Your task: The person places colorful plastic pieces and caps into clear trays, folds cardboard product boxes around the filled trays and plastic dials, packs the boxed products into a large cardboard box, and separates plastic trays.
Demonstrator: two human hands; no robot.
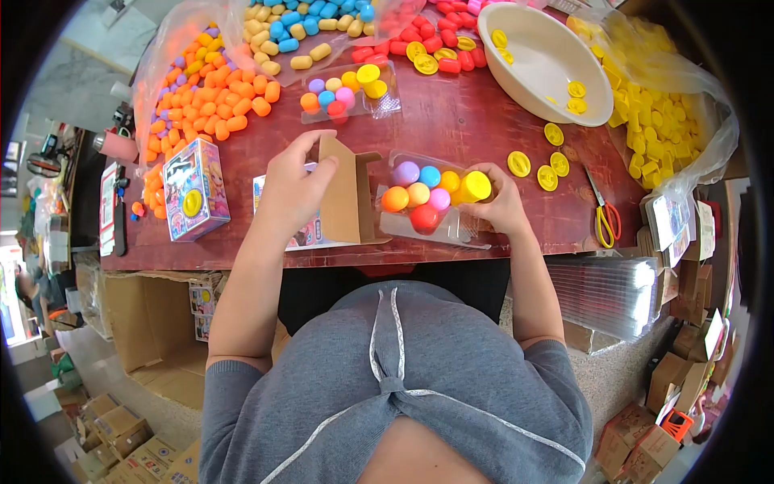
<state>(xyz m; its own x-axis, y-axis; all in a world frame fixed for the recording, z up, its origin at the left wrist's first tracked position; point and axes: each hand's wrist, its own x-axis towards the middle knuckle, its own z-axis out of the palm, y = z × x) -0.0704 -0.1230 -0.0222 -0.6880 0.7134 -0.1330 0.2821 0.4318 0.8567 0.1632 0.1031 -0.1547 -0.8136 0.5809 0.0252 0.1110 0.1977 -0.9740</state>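
Observation:
My left hand (292, 192) is closed around a small printed cardboard box (342, 198) lying on the table, its brown flaps open toward the right. In my right hand (501, 205) is the right end of a clear plastic tray (455, 231), just right of the box opening. The tray carries several colored capsules: purple, blue, peach, pink, orange and a red one (424, 219). A yellow cylinder (475, 186) sits at its right end, beside my right fingers. Behind it lies a second clear tray (385, 103) with similar colored pieces.
A closed printed box (193, 192) with a yellow coin on it stands at left. Piles of orange capsules (214, 101) and yellow pieces (655, 133) flank the red table (451, 141). A white basin (540, 60), loose yellow coins (519, 164) and scissors (605, 218) are at right.

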